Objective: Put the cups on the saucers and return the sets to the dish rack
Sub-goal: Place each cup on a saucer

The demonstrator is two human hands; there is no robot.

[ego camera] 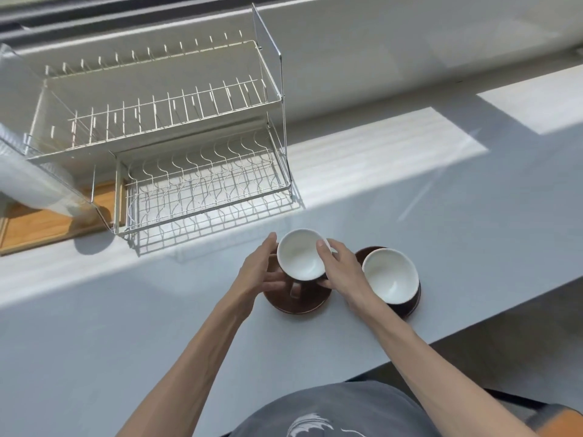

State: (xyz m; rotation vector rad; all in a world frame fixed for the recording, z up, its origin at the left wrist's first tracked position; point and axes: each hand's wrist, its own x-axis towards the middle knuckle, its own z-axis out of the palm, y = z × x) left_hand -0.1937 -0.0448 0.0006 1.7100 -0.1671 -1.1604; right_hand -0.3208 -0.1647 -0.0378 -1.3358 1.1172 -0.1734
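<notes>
Two brown cups with white insides stand on brown saucers on the grey counter. The left cup [301, 258] sits on the left saucer [298, 301], its handle pointing toward me. My left hand [262, 272] holds the saucer's left edge, fingers under it. My right hand [339, 272] grips the right side, thumb on the cup's rim. The right cup [389, 275] rests on its saucer [366, 253], untouched. The two-tier wire dish rack [195, 146] stands empty at the back left.
A wooden board [47, 222] lies under the rack's left end, with a clear plastic cover [34, 184] leaning over it. The counter's front edge [473, 329] runs diagonally at the right. A window sill lies behind the rack.
</notes>
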